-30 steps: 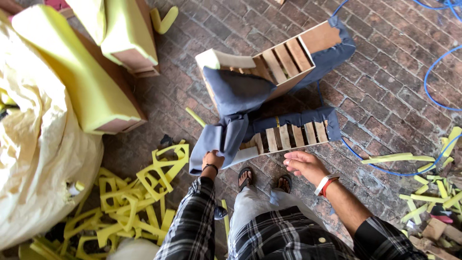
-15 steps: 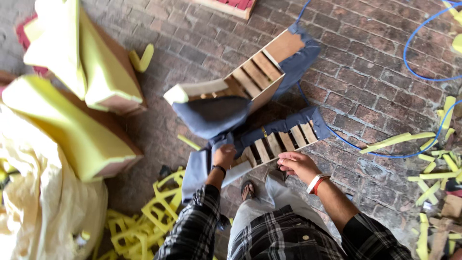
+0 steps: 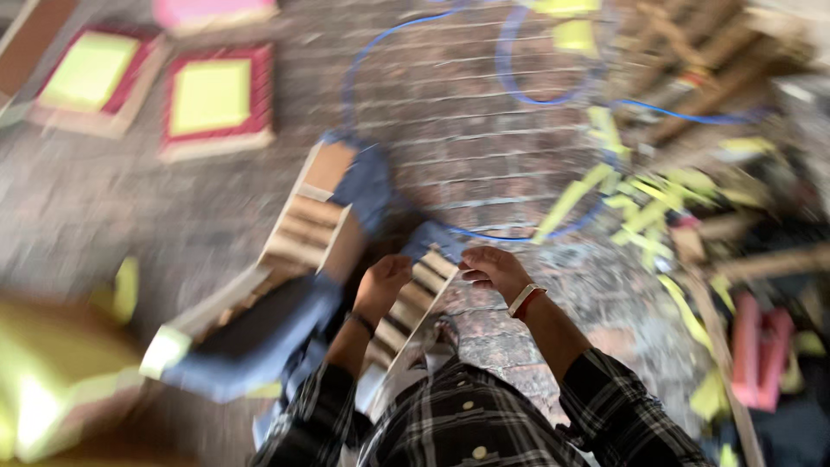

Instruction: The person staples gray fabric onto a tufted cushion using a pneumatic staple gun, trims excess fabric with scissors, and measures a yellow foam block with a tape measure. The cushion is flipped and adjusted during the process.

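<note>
Your left hand (image 3: 385, 281) clamped on near edge of slatted wooden frame (image 3: 415, 298) with blue fabric (image 3: 259, 333), frame tilted over brick floor (image 3: 484, 173); your right hand (image 3: 493, 270) at frame's top edge, fingers curled, grip probably closed, blur hides contact

A slatted wooden frame (image 3: 415, 298) with blue fabric (image 3: 259, 333) draped on it lies tilted on brick.

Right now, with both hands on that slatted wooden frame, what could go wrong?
The blue hose loops across the brick floor just past the slatted frame, so it could snag a foot or the frame. The left hand and right hand sit on bare slat edges: a pinch or splinter is possible.
</note>
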`<state>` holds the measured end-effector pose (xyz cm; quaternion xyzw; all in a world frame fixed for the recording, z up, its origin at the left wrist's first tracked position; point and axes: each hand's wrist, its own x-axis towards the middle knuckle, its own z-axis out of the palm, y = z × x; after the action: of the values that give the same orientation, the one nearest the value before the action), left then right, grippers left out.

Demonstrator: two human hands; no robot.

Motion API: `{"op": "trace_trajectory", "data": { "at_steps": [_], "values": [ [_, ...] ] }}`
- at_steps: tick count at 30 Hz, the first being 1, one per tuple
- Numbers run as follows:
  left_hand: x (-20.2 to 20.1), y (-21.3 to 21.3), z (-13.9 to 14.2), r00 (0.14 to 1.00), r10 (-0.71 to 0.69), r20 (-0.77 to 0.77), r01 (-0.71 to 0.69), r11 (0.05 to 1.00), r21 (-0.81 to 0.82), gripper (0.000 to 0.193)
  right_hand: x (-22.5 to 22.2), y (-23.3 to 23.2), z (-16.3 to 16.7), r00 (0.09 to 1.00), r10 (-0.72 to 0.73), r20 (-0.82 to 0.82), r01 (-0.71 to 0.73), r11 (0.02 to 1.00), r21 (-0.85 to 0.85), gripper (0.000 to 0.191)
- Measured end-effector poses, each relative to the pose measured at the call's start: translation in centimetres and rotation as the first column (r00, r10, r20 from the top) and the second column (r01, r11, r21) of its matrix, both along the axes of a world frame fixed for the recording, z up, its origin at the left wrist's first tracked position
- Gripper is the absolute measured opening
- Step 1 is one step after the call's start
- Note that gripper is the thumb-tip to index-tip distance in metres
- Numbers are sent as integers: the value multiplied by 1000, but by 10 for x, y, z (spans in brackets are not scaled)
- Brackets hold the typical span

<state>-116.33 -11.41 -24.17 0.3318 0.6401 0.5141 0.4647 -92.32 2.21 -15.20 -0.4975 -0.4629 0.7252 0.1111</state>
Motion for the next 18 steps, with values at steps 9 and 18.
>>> {"op": "trace_trajectory", "data": {
  "at_steps": [9, 18],
  "values": [
    [59, 71, 52, 842, -516, 156, 529, 847, -56, 30, 131, -73, 11, 743, -670, -14, 670, 743, -5, 37],
    [212, 104, 62, 426, -875, 229, 903, 426, -50, 32, 240, -214, 8, 184, -983, -12, 978, 185, -98, 37]
  ]
}}
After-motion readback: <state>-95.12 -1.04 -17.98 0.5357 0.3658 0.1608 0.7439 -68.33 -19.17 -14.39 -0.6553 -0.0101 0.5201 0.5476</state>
